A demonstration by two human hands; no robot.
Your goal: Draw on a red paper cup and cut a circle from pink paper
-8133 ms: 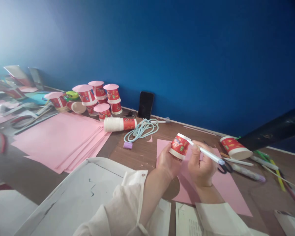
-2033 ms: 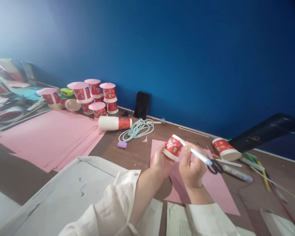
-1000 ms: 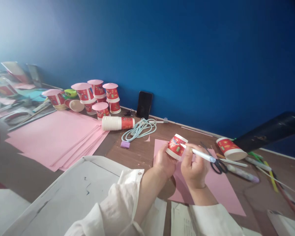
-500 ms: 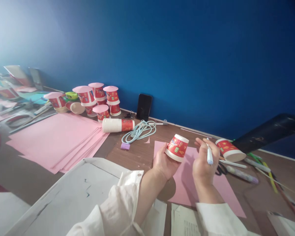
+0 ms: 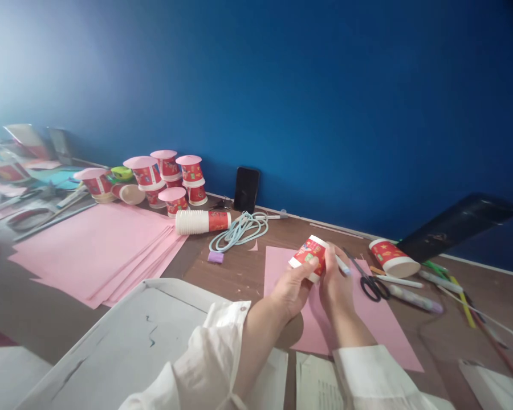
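A red and white paper cup (image 5: pixel 311 253) is tilted in my left hand (image 5: pixel 291 290), its thumb pressed across the printed side. My right hand (image 5: pixel 337 285) is closed around a white pen or marker (image 5: pixel 342 265) with a pale blue end, and its fingers touch the cup's right side. Both hands are above a pink paper sheet (image 5: pixel 367 319) on the brown table. Black-handled scissors (image 5: pixel 370 285) lie on that sheet, just right of my right hand. The fingertips of the right hand are partly hidden by the cup.
Cups with pink paper discs (image 5: pixel 142 171), a row of nested cups (image 5: pixel 200 221) and pink sheets (image 5: pixel 94 250) lie left. A pale blue cord (image 5: pixel 241 230) and a phone (image 5: pixel 247 189) are at the back. Another cup (image 5: pixel 393 257) and pens are right; a white tray (image 5: pixel 123 336) is front left.
My right hand, with the pen, has moved left to the cup and now touches it. My left hand has tilted the cup and brought its thumb over it. The scissors are more visible.
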